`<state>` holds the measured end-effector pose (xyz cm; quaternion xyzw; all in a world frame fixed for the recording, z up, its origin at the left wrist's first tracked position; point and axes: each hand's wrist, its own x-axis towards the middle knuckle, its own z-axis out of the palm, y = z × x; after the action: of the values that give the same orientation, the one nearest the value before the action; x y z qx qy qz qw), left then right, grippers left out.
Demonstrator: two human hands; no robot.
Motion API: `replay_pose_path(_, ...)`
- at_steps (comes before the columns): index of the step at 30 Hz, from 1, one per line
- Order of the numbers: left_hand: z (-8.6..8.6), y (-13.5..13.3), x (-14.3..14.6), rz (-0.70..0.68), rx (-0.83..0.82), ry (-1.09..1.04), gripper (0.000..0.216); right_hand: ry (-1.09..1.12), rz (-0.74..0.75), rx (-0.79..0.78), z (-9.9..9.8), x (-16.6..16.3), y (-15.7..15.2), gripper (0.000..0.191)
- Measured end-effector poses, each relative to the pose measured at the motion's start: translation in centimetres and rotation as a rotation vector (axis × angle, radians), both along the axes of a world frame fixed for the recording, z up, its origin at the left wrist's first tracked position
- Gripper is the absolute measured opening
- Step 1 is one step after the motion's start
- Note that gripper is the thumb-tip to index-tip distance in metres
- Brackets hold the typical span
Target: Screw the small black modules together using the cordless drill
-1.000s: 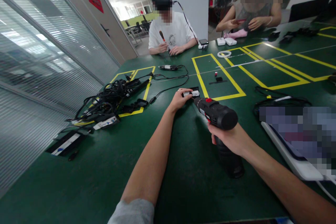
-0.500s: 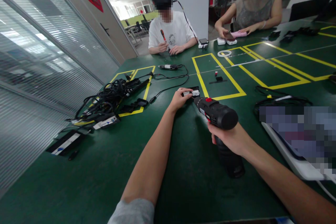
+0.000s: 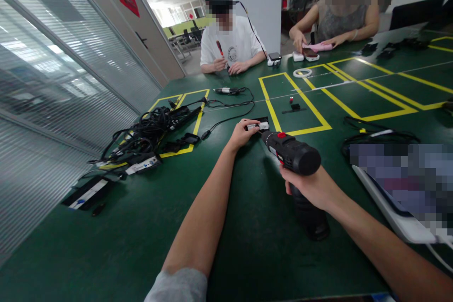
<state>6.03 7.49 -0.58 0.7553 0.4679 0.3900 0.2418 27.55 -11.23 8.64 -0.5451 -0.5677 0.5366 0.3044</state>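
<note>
My right hand [image 3: 306, 183] is wrapped around the grip of a black cordless drill [image 3: 293, 151] with a red switch on top. The drill lies nearly level in the air, its chuck turned away from me toward a small black box with a white label [image 3: 262, 125]. Fingers of my left hand [image 3: 243, 133] press on the left part of this box and hold it on the green table [image 3: 255, 255]. The drill's tip is right at the box's near side; whether it touches cannot be made out.
Tangled black cables [image 3: 152, 125] and a labelled black adapter [image 3: 88, 193] lie at left. A soldering-iron-like tool [image 3: 226, 90] rests farther back. Small black parts [image 3: 294, 106] sit inside yellow tape. At right is a white-edged device [image 3: 382, 207]. Two people [image 3: 230, 47] sit opposite.
My hands, the drill and the box stay practically where they were. Across the table, the person at right has lowered a dark phone-like item onto the white things.
</note>
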Motion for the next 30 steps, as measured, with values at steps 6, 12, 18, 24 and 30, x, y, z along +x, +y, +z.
replay_pose_path(6,0.03,0.03,-0.02,0.004,-0.004,0.003,0.029,-0.003,0.003,0.006,0.12,-0.13,-0.02,0.012)
replay_pose_path(12,0.24,-0.14,0.07,0.014,-0.019,0.004,0.028,-0.002,0.013,0.011,0.07,-0.01,0.04,0.008)
replay_pose_path(18,0.22,-0.23,0.06,0.010,-0.016,-0.007,0.028,-0.024,0.021,0.010,0.56,0.00,-0.02,0.005)
replay_pose_path(24,0.42,-0.27,0.16,0.018,-0.035,0.008,0.028,-0.029,0.026,-0.001,0.23,0.19,0.00,0.006)
replay_pose_path(30,0.23,-0.17,0.20,0.022,-0.027,-0.007,0.028,-0.032,0.008,-0.001,0.58,-0.11,-0.17,0.012)
